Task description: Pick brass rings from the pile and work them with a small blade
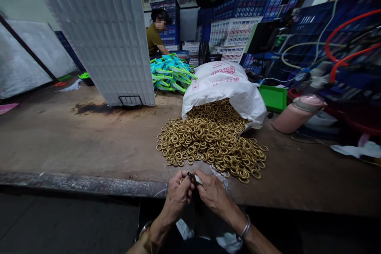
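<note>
Close together at the table's front edge, both my hands are closed in front of the ring pile. My left hand (177, 191) pinches what looks like one gold-coloured ring (181, 180), mostly covered by the fingers. My right hand (213, 191) grips a small knife-like tool (199, 181) with a whitish part and a dark part reaching the left fingertips; its exact kind is hard to make out. Just beyond lies a heap of gold-coloured rings (205, 139), spilling from the mouth of a white woven sack (220, 83) with red print.
On the wooden table (74, 139) a tall white ribbed panel (104, 43) stands at left. Behind are blue-and-green items (172, 72) and a seated person (155, 35). A green tray (272, 98), a pink bottle (297, 114) and red hoses (330, 43) are at right.
</note>
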Tool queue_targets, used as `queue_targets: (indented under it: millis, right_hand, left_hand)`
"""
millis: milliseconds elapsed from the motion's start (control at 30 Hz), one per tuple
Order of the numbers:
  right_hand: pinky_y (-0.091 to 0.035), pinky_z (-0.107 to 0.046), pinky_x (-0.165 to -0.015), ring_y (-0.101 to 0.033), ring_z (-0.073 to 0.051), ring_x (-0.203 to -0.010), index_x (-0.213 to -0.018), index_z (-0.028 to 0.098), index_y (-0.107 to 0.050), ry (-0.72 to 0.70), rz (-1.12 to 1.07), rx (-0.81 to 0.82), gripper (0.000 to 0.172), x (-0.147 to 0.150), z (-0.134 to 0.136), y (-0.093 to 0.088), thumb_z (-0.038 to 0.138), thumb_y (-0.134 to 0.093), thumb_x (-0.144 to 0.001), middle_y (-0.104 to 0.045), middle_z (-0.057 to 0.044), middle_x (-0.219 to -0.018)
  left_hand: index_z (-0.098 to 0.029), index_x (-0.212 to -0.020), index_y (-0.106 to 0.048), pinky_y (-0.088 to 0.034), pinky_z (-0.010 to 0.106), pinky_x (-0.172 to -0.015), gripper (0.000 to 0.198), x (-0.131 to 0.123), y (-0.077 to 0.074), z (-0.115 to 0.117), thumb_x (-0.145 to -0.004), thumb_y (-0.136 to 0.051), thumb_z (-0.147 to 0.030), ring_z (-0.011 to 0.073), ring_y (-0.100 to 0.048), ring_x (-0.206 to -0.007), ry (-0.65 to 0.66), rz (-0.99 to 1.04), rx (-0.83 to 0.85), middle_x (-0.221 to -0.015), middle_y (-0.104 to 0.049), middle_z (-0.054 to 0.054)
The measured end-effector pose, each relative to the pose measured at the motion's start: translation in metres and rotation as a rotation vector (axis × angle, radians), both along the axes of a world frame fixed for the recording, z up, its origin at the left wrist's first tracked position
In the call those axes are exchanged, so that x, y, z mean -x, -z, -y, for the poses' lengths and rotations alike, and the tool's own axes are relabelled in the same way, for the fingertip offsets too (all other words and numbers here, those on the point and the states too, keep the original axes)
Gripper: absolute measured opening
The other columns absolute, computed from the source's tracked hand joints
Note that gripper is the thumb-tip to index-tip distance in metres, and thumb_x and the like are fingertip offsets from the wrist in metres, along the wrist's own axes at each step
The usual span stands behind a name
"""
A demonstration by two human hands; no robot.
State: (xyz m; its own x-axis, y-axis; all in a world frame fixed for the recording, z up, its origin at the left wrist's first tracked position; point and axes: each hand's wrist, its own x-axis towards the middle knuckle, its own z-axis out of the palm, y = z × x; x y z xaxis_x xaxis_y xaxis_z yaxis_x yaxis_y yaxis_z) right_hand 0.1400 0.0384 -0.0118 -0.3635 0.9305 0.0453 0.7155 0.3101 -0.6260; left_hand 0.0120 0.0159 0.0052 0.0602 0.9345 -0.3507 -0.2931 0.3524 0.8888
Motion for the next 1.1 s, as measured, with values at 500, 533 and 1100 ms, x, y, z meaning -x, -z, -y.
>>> queue_targets:
  millis: [500,533,1100]
  right_hand:
    - [-0.021,-0.025,-0.051,-0.053,-0.013,-0.058,-0.088,0.017,-0.051,0.149,0.333,-0.118,0.017,0.002,-0.028,0.001,0.011,-0.041,-0.075,-0.061,-0.003,-0.068]
    - [-0.021,-0.025,-0.051,-0.054,-0.013,-0.058,-0.086,0.017,-0.051,0.179,0.339,-0.138,0.015,0.004,-0.034,-0.001,0.011,-0.041,-0.076,-0.061,-0.003,-0.067]
    - [-0.020,-0.024,-0.050,-0.059,-0.015,-0.061,-0.091,0.021,-0.049,0.231,0.481,-0.149,0.015,0.028,-0.076,-0.007,0.018,-0.043,-0.077,-0.063,-0.002,-0.068]
  left_hand:
    - [-0.017,-0.076,-0.046,-0.023,0.014,-0.033,0.027,0.012,-0.006,0.013,-0.072,-0.059,-0.041,0.0019,-0.033,-0.036,0.074,0.220,0.023,-0.055,-0.048,-0.006]
    - [-0.017,-0.075,-0.046,-0.023,0.014,-0.033,0.028,0.012,-0.006,0.012,-0.072,-0.059,-0.041,0.0022,-0.035,-0.038,0.056,0.278,0.042,-0.058,-0.050,-0.004]
    - [-0.014,-0.070,-0.052,-0.022,0.014,-0.036,0.024,0.026,0.014,0.003,-0.067,-0.065,-0.034,0.0060,-0.046,-0.047,-0.007,0.681,0.253,-0.063,-0.053,0.000]
